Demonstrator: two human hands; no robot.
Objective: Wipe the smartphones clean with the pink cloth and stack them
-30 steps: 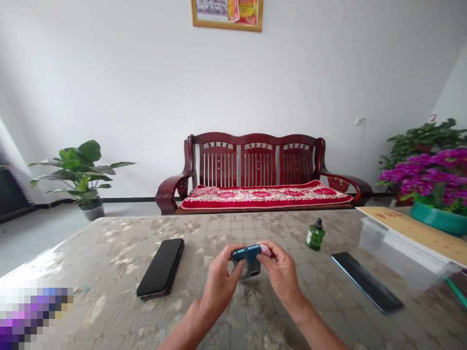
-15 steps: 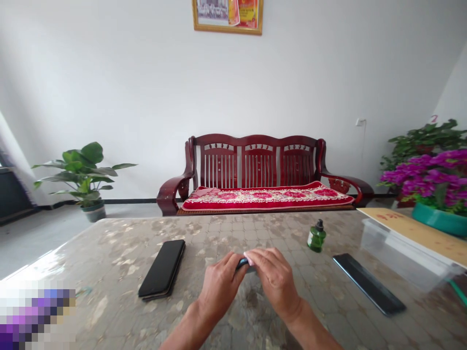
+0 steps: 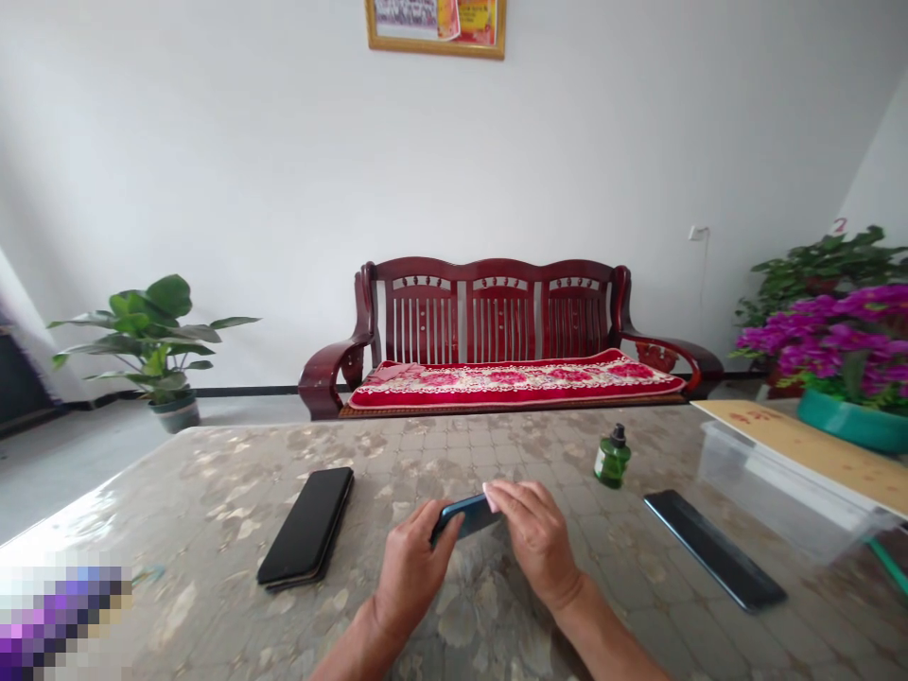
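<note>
My left hand [image 3: 413,558] is closed round one end of a blue smartphone [image 3: 474,515], thumb along its near side. The phone is held tilted above the table, its left end lower. My right hand [image 3: 537,539] is closed at the phone's right end, fingers bent over its upper edge. Between those fingertips a small pale pink cloth [image 3: 490,497] shows, touching the phone's edge; most of it is hidden by the fingers. To the left of my hands lies a black smartphone in a case [image 3: 306,528]. A dark smartphone [image 3: 713,549] lies to the right.
A green pump bottle [image 3: 612,461] stands on the patterned table [image 3: 397,445]. At the right are a clear plastic box [image 3: 773,497], a tan board [image 3: 801,445] and purple flowers in a teal pot [image 3: 851,421]. A blurred purple patch covers the lower left. A wooden bench [image 3: 497,270] stands behind.
My hands have drawn apart, the left moving left and slightly down, so more of the blue smartphone shows between them. The right hand with the cloth stays near the phone's right end.
</note>
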